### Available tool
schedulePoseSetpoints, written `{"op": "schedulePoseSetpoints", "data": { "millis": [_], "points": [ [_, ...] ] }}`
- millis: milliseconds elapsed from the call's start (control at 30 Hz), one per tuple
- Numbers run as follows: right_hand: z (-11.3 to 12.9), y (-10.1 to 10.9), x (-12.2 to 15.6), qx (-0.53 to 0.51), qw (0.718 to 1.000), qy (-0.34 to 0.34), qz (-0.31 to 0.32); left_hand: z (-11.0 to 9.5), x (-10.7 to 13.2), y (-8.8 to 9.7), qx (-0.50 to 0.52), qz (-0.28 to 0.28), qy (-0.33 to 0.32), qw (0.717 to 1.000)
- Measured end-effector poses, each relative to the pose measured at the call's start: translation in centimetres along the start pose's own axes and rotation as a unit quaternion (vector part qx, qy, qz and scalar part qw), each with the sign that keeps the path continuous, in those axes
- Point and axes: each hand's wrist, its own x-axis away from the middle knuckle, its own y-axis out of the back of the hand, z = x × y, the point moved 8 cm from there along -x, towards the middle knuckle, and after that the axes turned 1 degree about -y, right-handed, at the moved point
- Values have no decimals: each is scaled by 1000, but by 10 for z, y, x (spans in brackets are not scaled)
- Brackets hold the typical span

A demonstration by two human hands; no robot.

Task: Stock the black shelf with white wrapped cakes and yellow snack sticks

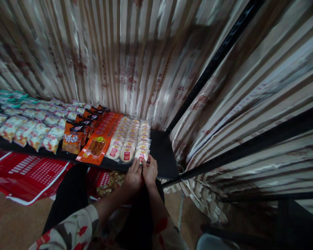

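Head view: we note a black shelf [162, 152] carrying rows of snack packets.
Right hand [150, 171]: fingers [146, 161] lie on the nearest white-cake packet [142, 152] at the shelf's front edge; we cannot tell whether they grip it.
Left hand [132, 178]: fingers [136, 165] loosely outstretched, holding nothing, at the shelf lip alongside.
Around: orange packets [97, 143] to the left, striped curtain [135, 62] behind.

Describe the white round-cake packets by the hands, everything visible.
The round-cake packets are clear, glossy plastic wrappers, each showing a pale round cake and a red label. They lie overlapping in three rows on the black shelf, beside the orange packets. The right hand touches the frontmost packet of the right row; the left hand is at the shelf edge beside it.
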Motion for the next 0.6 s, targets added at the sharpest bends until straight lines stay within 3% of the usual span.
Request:
{"op": "schedulePoseSetpoints", "data": {
  "millis": [133,267,400,500,600],
  "points": [
    [1,-1,2,-2,1000,-1,7,-9,8,7,41,-33,-7,999],
    [2,0,2,-23,1000,-3,2,-13,33,15,94,-51,-47,993],
    [6,14,9,-72,996,17,-56,-1,67,11,135,22,-68,988],
    [11,25,31,-89,990,52,-101,44,86,1,131,93,70,985],
    [11,19,62,-102,989,64,-80,106,113,-11,77,197,290,933]
  ]
}}
